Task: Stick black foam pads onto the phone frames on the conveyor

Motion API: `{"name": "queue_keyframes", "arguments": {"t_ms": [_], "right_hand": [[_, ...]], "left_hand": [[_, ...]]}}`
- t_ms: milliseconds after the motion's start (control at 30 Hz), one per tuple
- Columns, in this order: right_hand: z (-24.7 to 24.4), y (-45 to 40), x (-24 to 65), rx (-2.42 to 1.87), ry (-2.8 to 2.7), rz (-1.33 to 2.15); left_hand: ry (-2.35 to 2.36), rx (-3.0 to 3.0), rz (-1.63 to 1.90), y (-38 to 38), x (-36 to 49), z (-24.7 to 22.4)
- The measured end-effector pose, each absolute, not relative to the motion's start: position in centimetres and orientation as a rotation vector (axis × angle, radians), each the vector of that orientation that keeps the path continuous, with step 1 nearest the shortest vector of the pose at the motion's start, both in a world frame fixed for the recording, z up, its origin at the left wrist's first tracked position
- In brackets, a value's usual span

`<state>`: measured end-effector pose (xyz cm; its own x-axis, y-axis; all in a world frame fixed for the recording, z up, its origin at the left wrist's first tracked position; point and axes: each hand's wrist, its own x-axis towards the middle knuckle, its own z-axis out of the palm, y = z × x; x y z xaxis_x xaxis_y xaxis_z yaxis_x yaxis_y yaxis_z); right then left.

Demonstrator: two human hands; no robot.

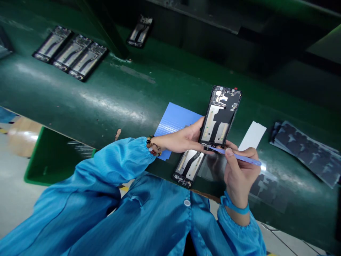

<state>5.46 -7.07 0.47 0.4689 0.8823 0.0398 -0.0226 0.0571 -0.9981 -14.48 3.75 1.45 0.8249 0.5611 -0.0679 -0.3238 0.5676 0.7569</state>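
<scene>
Left hand (pixel 183 139) has its fingers around the left edge of a phone (pixel 220 119) with its back off, thumb across the lower end. Right hand (pixel 241 169) pinches a thin purple-blue stick (pixel 238 156), tip at the phone's lower end by the small parts. Whether the tip touches or just hovers: can't tell.

Phone's above the worktop (pixel 128 106), tilted, near my edge. A second phone (pixel 189 165), also open, sits below it, partly covered by my thumb and the first phone.

My read: step in hand is fine tip work at that lower end. Next move calls for a firm left grip and light, controlled pressure, since the thin black ribbon could snag.

Materials: phone is a long slab with rounded corners, black rim, dull silver metal plate, matte black cover up top. Stick looks like smooth plastic, flat and narrow. Blue sheet (pixel 178 115) left of me is flat, slightly glossy; white slips (pixel 253 135) look papery; dark films (pixel 306 149) at right are shiny, loosely stacked. Worktop green, scuffed, reflective.
</scene>
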Motion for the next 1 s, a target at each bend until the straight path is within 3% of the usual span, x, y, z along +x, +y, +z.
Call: {"name": "queue_keyframes", "arguments": {"t_ms": [400, 533, 633, 833, 1000], "right_hand": [[0.9, -7.1, 5.1, -1.341, -0.883, 0.726], [1.8, -7.2, 6.8, -1.257, -0.774, 0.417], [1.5, -7.4, 8.6, -1.267, -0.650, 0.242], [-0.8, -7.4, 9.5, -1.327, -0.575, 0.325], [-1.0, -7.5, 9.6, -1.393, -0.574, 0.358]], "left_hand": [[0.334, 0.747, 0.502, 3.1, -14.3, 0.1], [0.393, 0.656, 0.462, 4.7, -14.1, 0.8], [0.455, 0.685, 0.489, 9.8, -12.4, 1.6], [0.719, 0.963, 0.606, 24.8, -3.7, 0.8], [0.891, 1.126, 0.634, 29.8, -0.6, -0.3]]}}
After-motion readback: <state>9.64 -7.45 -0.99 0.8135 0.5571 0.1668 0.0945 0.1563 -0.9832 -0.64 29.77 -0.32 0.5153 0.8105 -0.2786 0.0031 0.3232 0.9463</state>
